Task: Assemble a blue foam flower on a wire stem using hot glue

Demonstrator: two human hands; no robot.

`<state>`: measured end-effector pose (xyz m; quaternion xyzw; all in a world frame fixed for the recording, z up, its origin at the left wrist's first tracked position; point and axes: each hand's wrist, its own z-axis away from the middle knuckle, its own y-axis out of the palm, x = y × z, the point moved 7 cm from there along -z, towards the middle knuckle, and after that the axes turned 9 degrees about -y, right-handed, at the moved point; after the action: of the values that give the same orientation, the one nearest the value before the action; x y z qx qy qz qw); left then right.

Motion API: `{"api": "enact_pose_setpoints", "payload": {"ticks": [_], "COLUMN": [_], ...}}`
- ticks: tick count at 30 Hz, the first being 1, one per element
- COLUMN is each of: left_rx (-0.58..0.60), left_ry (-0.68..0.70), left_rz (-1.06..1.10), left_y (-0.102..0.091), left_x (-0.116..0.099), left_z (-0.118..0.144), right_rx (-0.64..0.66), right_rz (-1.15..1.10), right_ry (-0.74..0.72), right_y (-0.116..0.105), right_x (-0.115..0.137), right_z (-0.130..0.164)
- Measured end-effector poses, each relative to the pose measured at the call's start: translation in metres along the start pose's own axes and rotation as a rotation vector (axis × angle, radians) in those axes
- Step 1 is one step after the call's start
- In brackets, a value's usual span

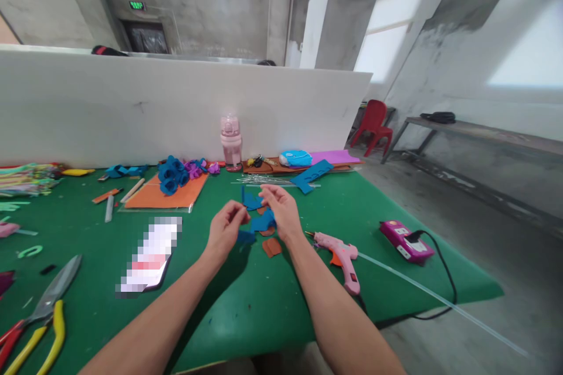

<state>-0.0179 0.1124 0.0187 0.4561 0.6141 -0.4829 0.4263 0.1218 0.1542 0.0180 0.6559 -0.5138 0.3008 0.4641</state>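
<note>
My left hand (227, 227) is closed in a pinch over the middle of the table; what its fingertips hold, if anything, I cannot make out. A narrow blue strip (243, 194) shows just beyond them, and a blue piece (246, 237) lies by the hand. My right hand (281, 210) is also closed, thumb and fingers together, its contents too small to tell. Between and below the hands are blue cut pieces (263, 221) and a brown piece (271, 247). Right of my right forearm lies a pink glue gun (336, 246) with a long clear glue stick (404, 277) in its back.
A phone (152, 255) and large scissors (53, 299) lie at left. Blue flowers (172, 174) rest on orange sheets (149, 194). A pink bottle (231, 143), wire stems (264, 180) and a blue sheet (313, 176) are at the back. A purple power box (405, 240) with a cable is at right.
</note>
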Motion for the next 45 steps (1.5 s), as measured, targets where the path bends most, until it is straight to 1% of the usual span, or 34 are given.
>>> {"api": "enact_pose_setpoints", "payload": {"ticks": [2,4,5,8,10,11,14,16,18,21,23,25,27,29,30,31,32,34,36,37,38,39,40,42,44,45], "left_rx": [-0.01,0.011,0.014,-0.03,-0.028,-0.009,0.065,0.113,0.176,0.262,0.269,0.253,0.241,0.216,0.197,0.177,0.159,0.132,0.101,0.085,0.073,0.063,0.054,0.034,0.014,0.005], "left_ry": [0.01,0.003,0.006,0.02,0.006,-0.008,-0.039,-0.03,-0.005,0.033,0.044,0.042,0.038,0.039,0.04,0.042,0.045,0.042,0.016,0.0,-0.015,-0.029,-0.04,-0.059,-0.066,-0.064], "left_rz": [0.066,0.052,0.007,-0.21,-0.344,-0.402,-0.575,-0.688,-0.768,-0.874,-0.954,-1.013,-1.041,-1.054,-1.053,-1.044,-1.026,-0.974,-0.915,-0.886,-0.862,-0.841,-0.822,-0.791,-0.763,-0.75], "left_y": [-0.009,-0.015,-0.019,-0.028,-0.029,-0.027,-0.017,-0.006,0.01,0.033,0.044,0.05,0.051,0.046,0.042,0.037,0.032,0.021,0.01,0.005,0.0,-0.003,-0.007,-0.012,-0.016,-0.018], "left_x": [-0.006,-0.008,-0.009,-0.008,-0.005,-0.002,0.007,0.012,0.018,0.026,0.029,0.031,0.032,0.03,0.028,0.025,0.022,0.016,0.011,0.01,0.009,0.009,0.01,0.014,0.017,0.018], "left_z": [-0.003,-0.007,-0.01,-0.016,-0.019,-0.021,-0.025,-0.028,-0.032,-0.036,-0.038,-0.041,-0.042,-0.043,-0.044,-0.044,-0.044,-0.042,-0.04,-0.039,-0.039,-0.038,-0.038,-0.037,-0.037,-0.037], "right_rx": [-0.098,-0.167,-0.183,-0.182,-0.198,-0.227,-0.373,-0.454,-0.495,-0.512,-0.51,-0.508,-0.52,-0.523,-0.494,-0.426,-0.316,0.007,0.367,0.526,0.66,0.758,0.811,0.871,0.937,0.966], "right_rz": [-0.019,-0.018,-0.014,-0.022,-0.025,-0.017,0.031,0.047,0.045,0.026,0.014,0.014,0.017,0.03,0.053,0.092,0.15,0.307,0.466,0.52,0.541,0.532,0.512,0.491,0.526,0.556], "right_ry": [-0.014,0.006,0.02,0.045,0.041,0.03,-0.033,-0.068,-0.082,-0.081,-0.077,-0.074,-0.073,-0.067,-0.053,-0.027,0.003,0.058,0.104,0.146,0.208,0.272,0.317,0.374,0.389,0.373], "right_y": [-0.013,-0.022,-0.024,-0.024,-0.024,-0.027,-0.042,-0.053,-0.061,-0.065,-0.065,-0.064,-0.065,-0.067,-0.067,-0.065,-0.062,-0.048,-0.033,-0.027,-0.021,-0.016,-0.012,-0.004,0.003,0.005], "right_x": [0.003,0.001,-0.001,-0.008,-0.011,-0.011,-0.007,-0.003,0.0,0.001,0.0,-0.001,-0.001,-0.001,0.0,0.001,0.002,0.003,0.002,0.0,-0.004,-0.008,-0.011,-0.016,-0.02,-0.02], "right_z": [-0.004,-0.005,-0.005,-0.005,-0.005,-0.005,-0.007,-0.008,-0.01,-0.011,-0.012,-0.012,-0.013,-0.015,-0.017,-0.02,-0.022,-0.022,-0.011,-0.002,0.009,0.02,0.028,0.04,0.046,0.047]}}
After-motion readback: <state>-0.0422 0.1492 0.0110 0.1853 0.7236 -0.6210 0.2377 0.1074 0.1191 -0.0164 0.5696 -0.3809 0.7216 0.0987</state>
